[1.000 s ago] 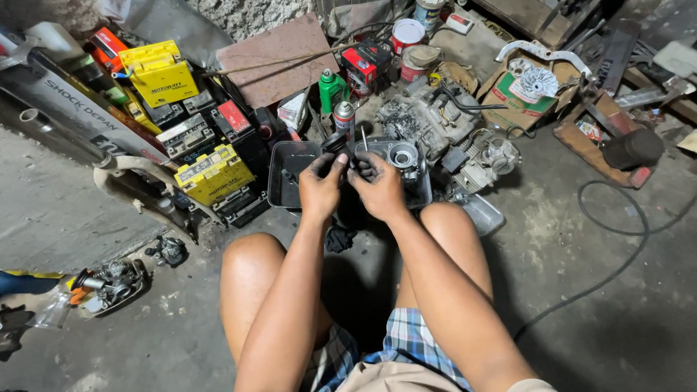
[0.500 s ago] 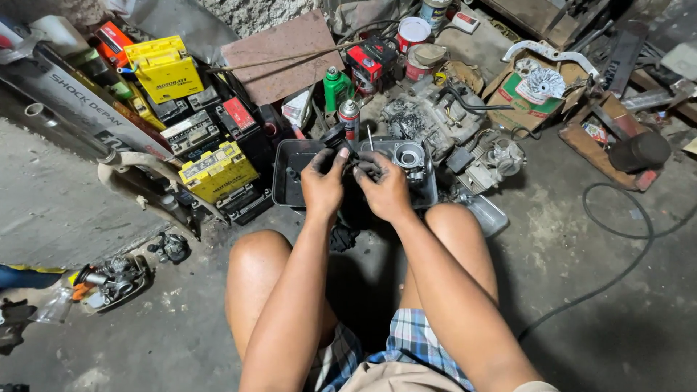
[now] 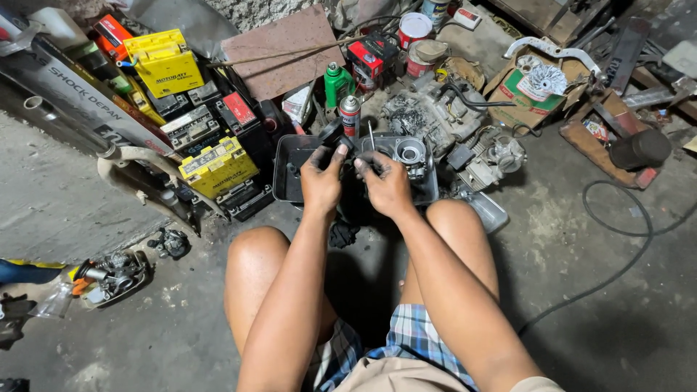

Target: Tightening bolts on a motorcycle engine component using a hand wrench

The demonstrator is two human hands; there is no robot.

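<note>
Far left of the black tray (image 3: pixel 287 181), a long grey panel (image 3: pixel 72 98) with white lettering slants across the floor, its upper end cut off by the frame. Closer to the tray, yellow boxes (image 3: pixel 168 64) are stacked above black motorcycle batteries (image 3: pixel 190 127), and one more yellow-topped battery (image 3: pixel 218 165) sits just left of the tray. A small carburettor-like part (image 3: pixel 109 274) lies on the concrete well left of the tray, too grimy to read clearly.

Over the tray now: the left hand (image 3: pixel 321 181), blackened with grease, has fingers pinched on a small dark part (image 3: pixel 347 149), and the right hand (image 3: pixel 387 185) meets it from the other side, fingers curled on the same piece. The part itself is mostly hidden between the fingertips; its shape cannot be made out. Both knees frame the tray from below.

Just behind the tray stand a green bottle (image 3: pixel 336 83) and a silver spray can (image 3: pixel 350 115) with a red cap, and behind those a red-and-black carton (image 3: pixel 372 56) and a red-lidded tin (image 3: pixel 414 29). In the tray's right half rests a metal engine casting (image 3: pixel 410 154) with a round bore. Right of the tray, a greasy engine block (image 3: pixel 428 116), then an open cardboard box (image 3: pixel 534 91) with a green panel and crumpled paper inside. A black cable (image 3: pixel 617 232) loops across the floor far right.
</note>
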